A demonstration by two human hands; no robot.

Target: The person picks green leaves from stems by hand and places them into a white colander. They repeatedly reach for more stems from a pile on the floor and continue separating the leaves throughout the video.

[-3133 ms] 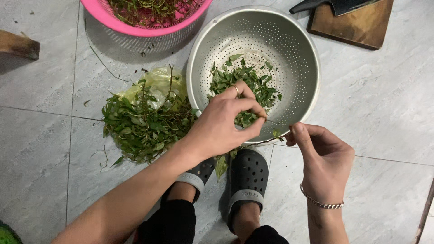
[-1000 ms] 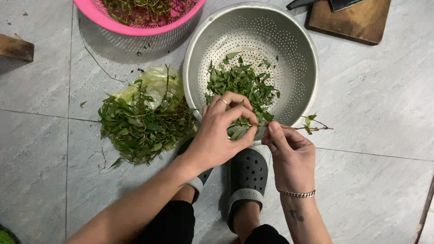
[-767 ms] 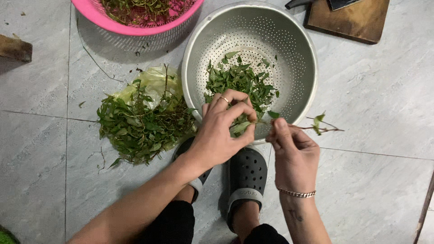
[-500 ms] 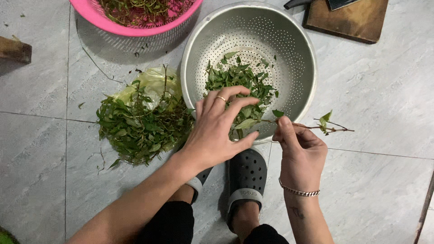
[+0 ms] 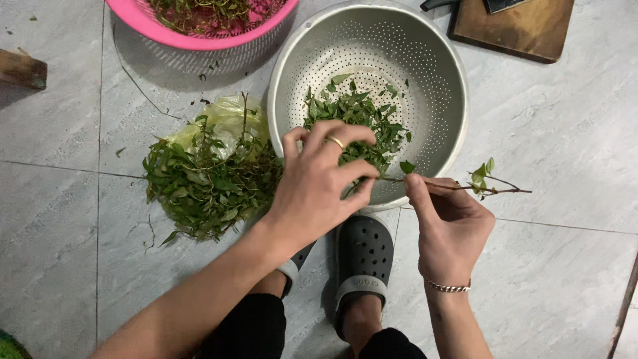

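Note:
A thin reddish herb stem point(image 5: 465, 188) with a few small leaves at its right end lies across my right hand point(image 5: 448, 219), which pinches it just outside the rim of a metal colander point(image 5: 438, 86). My left hand point(image 5: 319, 186), with a ring on one finger, pinches the stem's left end over the colander's near rim, fingers curled. Plucked green leaves point(image 5: 359, 119) lie in the colander. A pile of leafy herb stems point(image 5: 206, 186) rests on a pale plastic bag point(image 5: 226, 119) on the tiled floor, left of my left hand.
A pink basket point(image 5: 199, 36) holding stems and scraps stands at the top left. A wooden cutting board point(image 5: 518, 30) with a knife lies at the top right. A wooden piece point(image 5: 23, 70) sits at the left edge. My feet in dark clogs point(image 5: 362, 256) are below the colander.
My right hand has drawn the stem out to the right, away from the colander, while my left hand's fingers slid along it, stripping leaves over the colander.

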